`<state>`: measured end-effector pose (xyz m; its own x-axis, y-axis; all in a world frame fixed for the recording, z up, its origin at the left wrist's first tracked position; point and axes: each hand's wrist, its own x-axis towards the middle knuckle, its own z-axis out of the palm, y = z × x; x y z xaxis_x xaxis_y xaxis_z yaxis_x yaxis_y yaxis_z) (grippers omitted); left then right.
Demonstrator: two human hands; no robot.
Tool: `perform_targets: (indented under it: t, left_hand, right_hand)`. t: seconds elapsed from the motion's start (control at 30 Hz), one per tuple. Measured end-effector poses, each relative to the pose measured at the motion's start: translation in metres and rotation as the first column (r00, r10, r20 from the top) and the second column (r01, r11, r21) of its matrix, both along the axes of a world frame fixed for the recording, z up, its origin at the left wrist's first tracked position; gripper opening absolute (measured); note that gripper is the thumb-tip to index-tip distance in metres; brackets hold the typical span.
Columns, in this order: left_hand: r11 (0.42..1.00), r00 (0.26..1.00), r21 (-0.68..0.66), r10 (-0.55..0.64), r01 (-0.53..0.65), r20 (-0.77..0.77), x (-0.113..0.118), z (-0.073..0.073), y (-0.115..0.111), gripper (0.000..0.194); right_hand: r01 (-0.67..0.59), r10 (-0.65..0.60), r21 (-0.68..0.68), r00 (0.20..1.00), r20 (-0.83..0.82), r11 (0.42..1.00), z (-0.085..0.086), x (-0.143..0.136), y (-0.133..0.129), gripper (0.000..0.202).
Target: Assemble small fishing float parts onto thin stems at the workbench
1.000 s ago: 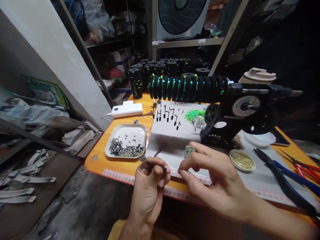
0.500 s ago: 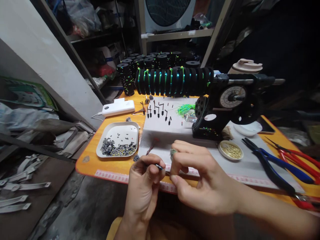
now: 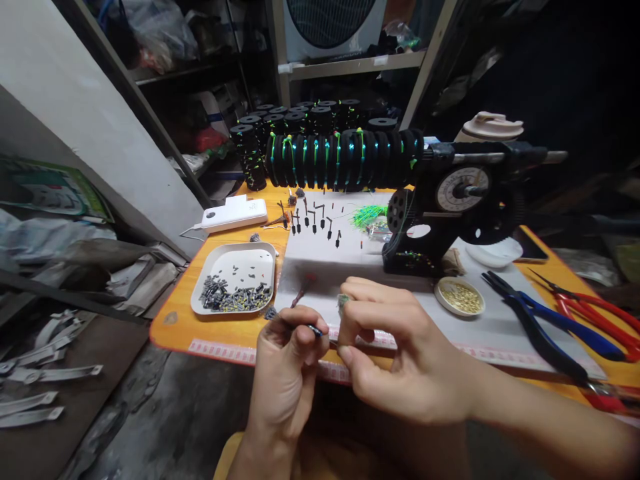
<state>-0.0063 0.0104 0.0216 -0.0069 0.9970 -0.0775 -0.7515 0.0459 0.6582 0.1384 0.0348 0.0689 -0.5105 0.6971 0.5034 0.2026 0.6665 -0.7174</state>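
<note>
Tbl [image 3: 176, 303] wood, orange-yellow top, thin red edge, knot mark nr L corner. White sheet [image 3: 313, 260] covers most of centre & R side; pink tape [image 3: 220, 350] w/ printed marks runs along front edge.

L hand [image 3: 287, 367] in front of sheet: thumb & forefinger pinched on dark bit [image 3: 315, 330], bluish glint at tip. Dark bit thus in L hand, just short of R hand [image 3: 395, 353]. R thumb & forefinger nearly meeting, narrow gap; can't tell if anything thin is held. Greenish tuft [image 3: 343, 303] by R forefinger, held or not unclear.

L of hands: white tray [image 3: 220, 259], small grey/black/yellowish pcs [image 3: 235, 295] heaped toward near side. Behind it power bank [image 3: 233, 217], cable off L. On sheet, back: short black pins [image 3: 315, 223] in loose rows; green fibres [image 3: 370, 217] beside machine [image 3: 450, 220]. Machine's black ribbed roller [image 3: 345, 160] lies horiz., blue-green thread round it. Black spools [image 3: 273, 123] stand packed behind.

R side: dish [image 3: 459, 314] w/ gold bits, blue pliers [image 3: 550, 320], red pliers [image 3: 585, 307], white bowl [image 3: 495, 255]; lidded cup [image 3: 493, 128] behind machine.

Room: dim, cluttered. Shelving [image 3: 360, 65] at back w/ fan [image 3: 333, 20], bags [image 3: 165, 40]. Pale pillar [image 3: 100, 93] L. Floor [image 3: 135, 393] grey, stained; metal strips [image 3: 55, 373] on brown board, low L.
</note>
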Motion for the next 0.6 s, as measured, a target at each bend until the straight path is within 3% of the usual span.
perform_targets:
  t: [0.27,0.37,0.47,0.6]
  left_hand:
    - [0.999,0.999,0.011,0.034,-0.034,-0.042,0.001,-0.001,-0.002,0.022]
    - [0.989,0.984,0.056,0.144,-0.138,-0.107,0.001,-0.003,-0.003,0.026]
    - [0.932,0.898,0.226,0.341,-0.284,-0.279,-0.001,-0.004,-0.005,0.036]
    - [0.82,0.726,0.462,0.539,-0.338,-0.427,-0.009,-0.005,-0.008,0.029]
  right_hand:
    - [0.015,-0.015,0.011,1.0,0.013,1.0,0.0,-0.001,0.003,0.02]
    - [0.019,-0.017,-0.029,0.998,0.053,0.999,0.0,0.001,0.004,0.017]
    - [0.005,0.001,-0.089,0.998,0.069,0.996,0.0,0.004,0.005,0.013]
    - [-0.057,0.067,-0.171,0.996,0.051,0.984,0.0,0.006,0.007,0.015]
